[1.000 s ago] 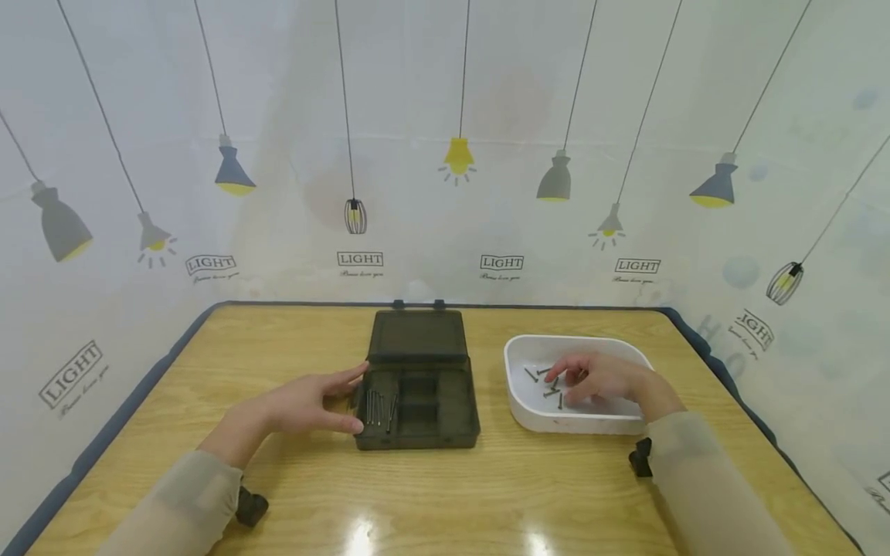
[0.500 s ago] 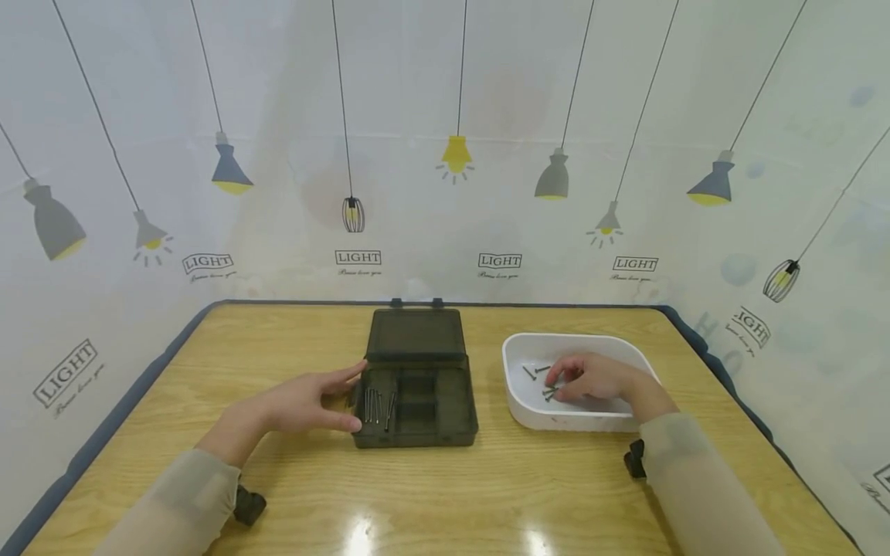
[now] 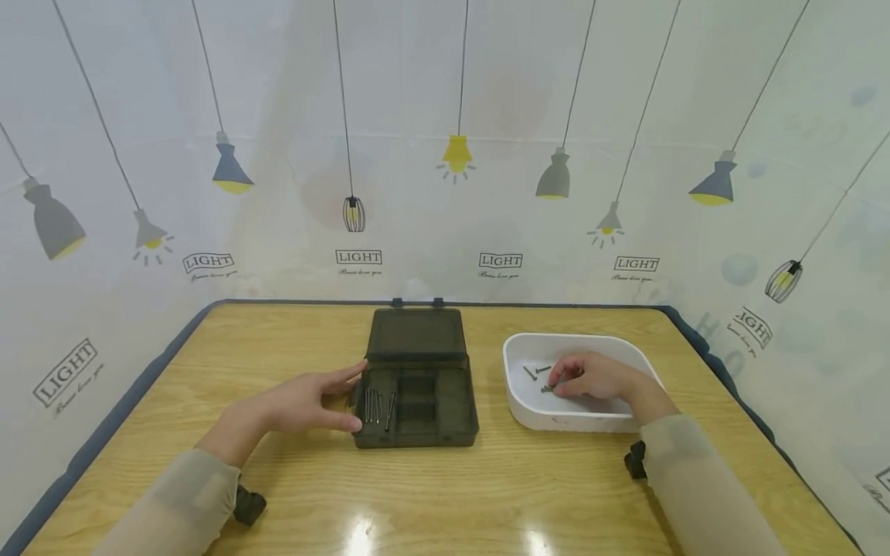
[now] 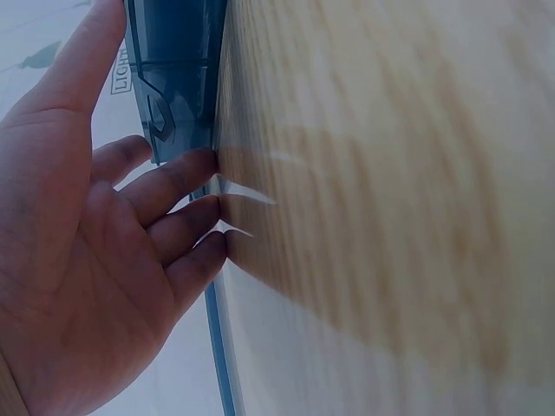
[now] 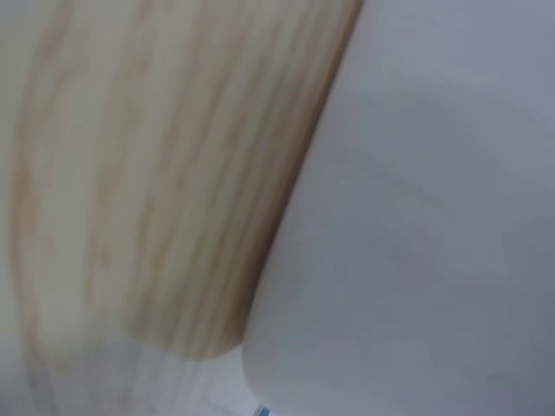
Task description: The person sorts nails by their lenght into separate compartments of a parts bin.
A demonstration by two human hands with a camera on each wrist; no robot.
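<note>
A dark translucent compartment box [image 3: 455,409] lies on the table with its lid [image 3: 417,332] raised. Several long, thin screws [image 3: 371,405] lie in its left compartment. Along the box's left side my left hand [image 3: 302,403] rests with spread fingers, the thumb at the front corner; the left wrist view shows the other fingertips [image 4: 208,160] down on the wood. Inside a white tray [image 3: 577,422] on the right, my right hand [image 3: 601,377] pinches a screw [image 3: 547,389] between thumb and curled index finger. Two other screws [image 3: 531,373] lie by the fingertips.
The wooden table [image 3: 445,494] has a dark blue edge, with a lamp-printed white backdrop [image 3: 417,193] behind it. In the right wrist view the white tray's outer wall [image 5: 390,260] fills much of the frame and hides the right hand.
My right thumb and index finger have drawn together on a screw in the white tray, the hand moving slightly left. The left hand stays against the box.
</note>
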